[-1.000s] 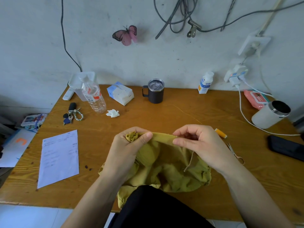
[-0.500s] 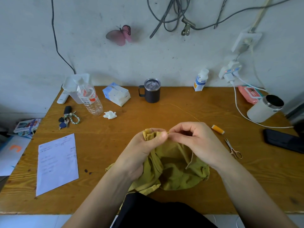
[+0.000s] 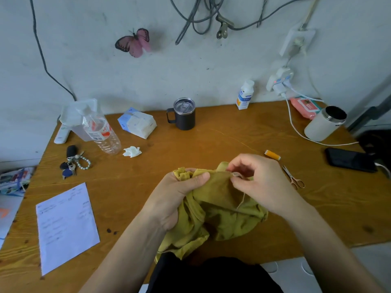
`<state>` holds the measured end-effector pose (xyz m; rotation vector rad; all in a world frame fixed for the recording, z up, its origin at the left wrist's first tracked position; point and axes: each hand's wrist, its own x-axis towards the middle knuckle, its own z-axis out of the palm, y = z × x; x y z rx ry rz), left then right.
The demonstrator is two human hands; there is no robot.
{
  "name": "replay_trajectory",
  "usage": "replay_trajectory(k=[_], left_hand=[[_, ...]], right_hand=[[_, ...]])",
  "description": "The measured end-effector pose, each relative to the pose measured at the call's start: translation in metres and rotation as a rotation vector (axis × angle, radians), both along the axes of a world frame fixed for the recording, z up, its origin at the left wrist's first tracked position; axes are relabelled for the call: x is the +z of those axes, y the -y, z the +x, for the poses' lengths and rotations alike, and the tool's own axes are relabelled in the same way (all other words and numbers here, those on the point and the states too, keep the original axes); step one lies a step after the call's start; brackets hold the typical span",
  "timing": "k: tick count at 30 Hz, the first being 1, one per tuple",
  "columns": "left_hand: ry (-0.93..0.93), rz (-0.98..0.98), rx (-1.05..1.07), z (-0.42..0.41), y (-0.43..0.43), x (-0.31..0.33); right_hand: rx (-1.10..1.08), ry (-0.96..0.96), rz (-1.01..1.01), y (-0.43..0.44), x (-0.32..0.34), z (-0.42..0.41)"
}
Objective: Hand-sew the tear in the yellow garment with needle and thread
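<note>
Wooden worktop (image 3: 127, 187) set against a grey wall. Yellow garment (image 3: 220, 208) bunched at the near middle of the worktop, lower folds draped over the near edge. White sheet of paper (image 3: 65, 225) flat at near left, well apart from the garment.

Left hand (image 3: 175, 195) on the left part of the garment: fingers curled round a gathered fold, thumb pressed across its top. Right hand (image 3: 260, 180) at the upper right fold of the garment: thumb and forefinger pinched together on a pale thread (image 3: 241, 200), remaining fingers curled, loose strand hanging over the fabric below the pinch. Needle too small to make out.

Clear plastic bottle (image 3: 101, 132) at far left. White tumbler (image 3: 323, 123) at far right. Dark mug (image 3: 184, 114) at far middle, near the wall. Black phone (image 3: 351, 159) flat at right. Bunch of keys (image 3: 72, 163) at left, near the bottle. Small scissors (image 3: 293, 177) just right of the right hand. Orange spool (image 3: 272, 155) just beyond the scissors.
</note>
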<state>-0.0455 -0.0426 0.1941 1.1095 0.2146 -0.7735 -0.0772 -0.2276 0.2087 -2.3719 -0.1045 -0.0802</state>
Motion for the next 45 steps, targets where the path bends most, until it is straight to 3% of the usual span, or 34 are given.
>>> replay_trajectory(k=[3,8,12,19,33,45], left_hand=[[0.054,0.018,-0.005,0.001,-0.003,-0.001],[0.11,0.007,-0.027,0.0,-0.002,-0.003],[0.114,0.0,-0.01,0.0,0.004,-0.004],[0.103,-0.016,-0.017,-0.004,0.034,-0.011],[0.14,0.193,0.095,-0.001,0.142,-0.031],[-0.067,0.222,0.171,0.011,0.19,-0.06]], right_hand=[[-0.012,-0.024,0.04,0.003,0.001,-0.005],[0.022,-0.201,0.318,0.004,0.003,-0.011],[-0.039,-0.169,0.475,-0.007,-0.003,-0.014],[-0.151,-0.014,0.472,0.008,-0.018,-0.013],[-0.165,-0.143,0.484,0.111,-0.042,-0.004],[-0.113,-0.334,0.587,0.173,-0.098,0.023]])
